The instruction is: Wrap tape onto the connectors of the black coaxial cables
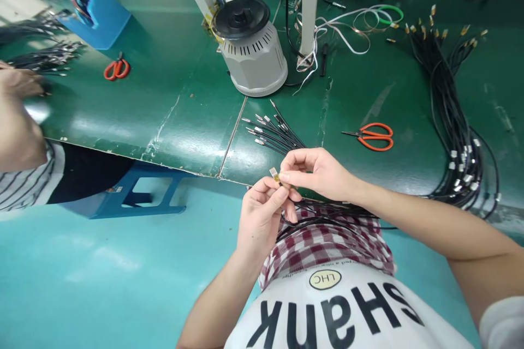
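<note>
Above your lap and just short of the table's near edge, your left hand (pixel 262 212) and right hand (pixel 315 172) meet around a small metal connector (pixel 274 173). Your left thumb and forefinger are closed on the black cable (pixel 327 210) right behind the connector. Your right fingertips nip the connector itself from the other side, with the remaining fingers curled. The cable trails back across your checked shirt with other black strands.

Directly beyond your knuckles, a fan of cable ends (pixel 272 128) lies on the green table (pixel 184 92), its metal tips pointing away from you. Orange scissors (pixel 372 136) rest just right of that fan. A thick bundle of black cables (pixel 454 120) curves down the table's right side to the edge beside your right forearm.

Farther back stands a grey round machine (pixel 251 49) with a black top. White posts (pixel 311 0) flank it, and loops of white wire (pixel 347 22) lie around the right post. A second pair of orange scissors (pixel 117 69) and a blue bin (pixel 98 13) sit at far left. There a co-worker's hand (pixel 16 83) rests over more cables, with a striped sleeve (pixel 28 180) below it. A blue stool (pixel 131 193) stands under the table edge, on the teal floor.
</note>
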`<state>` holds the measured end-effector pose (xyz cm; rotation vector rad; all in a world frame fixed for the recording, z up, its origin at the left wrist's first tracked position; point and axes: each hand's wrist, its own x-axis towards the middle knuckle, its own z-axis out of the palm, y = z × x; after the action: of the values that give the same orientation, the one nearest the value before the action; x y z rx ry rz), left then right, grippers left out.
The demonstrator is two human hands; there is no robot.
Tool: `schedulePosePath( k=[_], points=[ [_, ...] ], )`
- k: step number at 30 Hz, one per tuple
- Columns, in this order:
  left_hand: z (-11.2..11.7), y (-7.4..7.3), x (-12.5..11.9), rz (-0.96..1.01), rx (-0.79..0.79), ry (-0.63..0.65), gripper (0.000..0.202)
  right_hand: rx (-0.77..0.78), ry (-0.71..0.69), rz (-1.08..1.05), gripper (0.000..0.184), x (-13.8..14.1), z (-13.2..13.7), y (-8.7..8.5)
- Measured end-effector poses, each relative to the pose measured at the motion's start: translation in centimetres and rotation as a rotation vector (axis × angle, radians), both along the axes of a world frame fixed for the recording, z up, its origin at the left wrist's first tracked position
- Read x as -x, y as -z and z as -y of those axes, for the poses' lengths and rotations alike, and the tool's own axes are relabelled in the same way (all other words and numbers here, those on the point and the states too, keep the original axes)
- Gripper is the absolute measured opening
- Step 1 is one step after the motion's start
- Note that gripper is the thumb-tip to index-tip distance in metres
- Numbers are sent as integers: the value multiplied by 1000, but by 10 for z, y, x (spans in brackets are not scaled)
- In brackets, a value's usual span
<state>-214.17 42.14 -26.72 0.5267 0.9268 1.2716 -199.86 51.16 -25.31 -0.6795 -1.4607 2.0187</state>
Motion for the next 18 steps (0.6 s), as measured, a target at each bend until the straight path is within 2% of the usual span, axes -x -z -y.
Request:
schedulePosePath(
  k=[6,10,14,18],
  points=[
    [2,0,1,-5,-32,22,8,103,-30,-31,17,-3,-2,6],
    [4,0,1,3,-37,59,9,155,-121,-50,22,-6,-8,8],
    [4,1,3,44,-15,143,12,127,-211,-64,19,-7,-17,7],
    [3,2,5,105,5,186,16,17,-234,-78,14,-10,-22,3]
  ],
)
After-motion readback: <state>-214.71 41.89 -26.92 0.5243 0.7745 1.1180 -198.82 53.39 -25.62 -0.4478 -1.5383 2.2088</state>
